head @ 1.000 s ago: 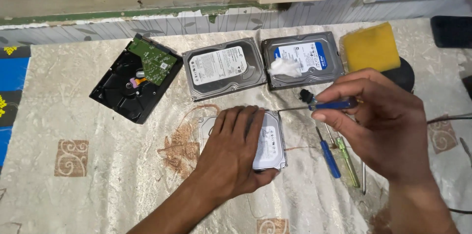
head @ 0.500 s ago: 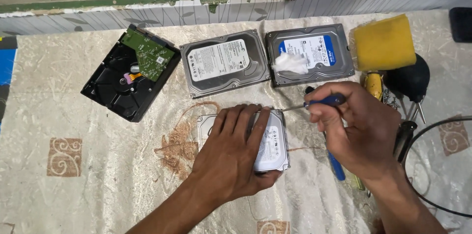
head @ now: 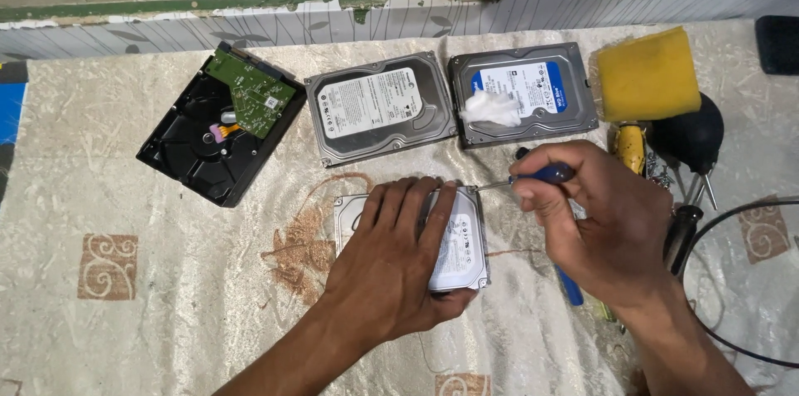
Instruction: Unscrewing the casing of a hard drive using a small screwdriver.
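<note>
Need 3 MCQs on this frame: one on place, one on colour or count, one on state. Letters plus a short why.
1. Where does the yellow sponge lie?
A. right of the blue-labelled drive
B. on the black upturned drive
C. under the left hand

2. How many hard drives are on the table?
A. two
B. four
C. six

3. What is the right hand doing?
A. resting empty
B. holding a blue-handled screwdriver, tip at the corner of the drive under the left hand
C. lifting the sponge

Answers: 1 A, sponge sits at the far right; 2 B, three in a row plus the held one; 3 B, the shaft reaches that corner.
</note>
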